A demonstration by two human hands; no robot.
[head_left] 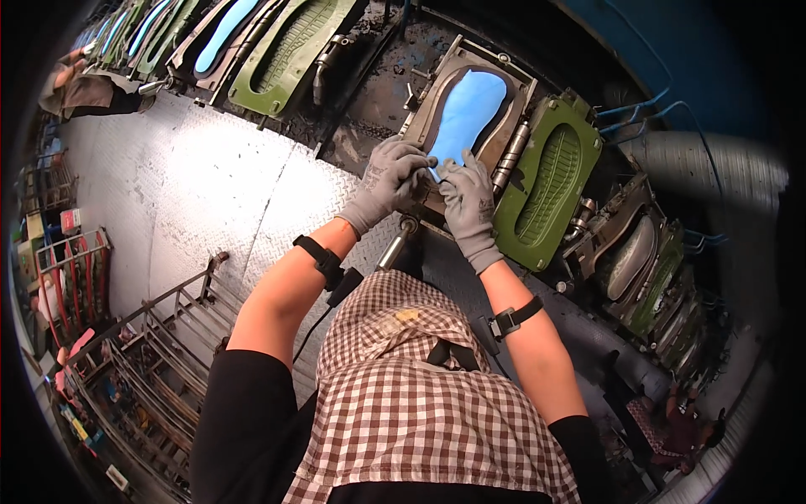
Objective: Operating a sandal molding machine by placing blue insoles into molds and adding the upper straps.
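A bright blue insole-shaped piece (475,105) lies on a dark sole-shaped form in an open metal mould (447,74). Both of my hands wear grey gloves and meet at the near, narrow end of the blue piece. My left hand (391,178) has its fingers bent and closed at that end's left edge. From the right, my right hand (468,200) curls its fingers onto the same end. The fingertips cover part of the edge, so the exact grip is partly hidden. Beside my right hand sits a green mould half (547,185) with a treaded sole cavity.
More green moulds (292,59) line the far left, another blue piece (225,35) among them. Further moulds (625,260) stand at the right. Metal racks (151,344) stand at lower left on tread-plate floor. Other people (96,92) are at far left and lower right (680,433).
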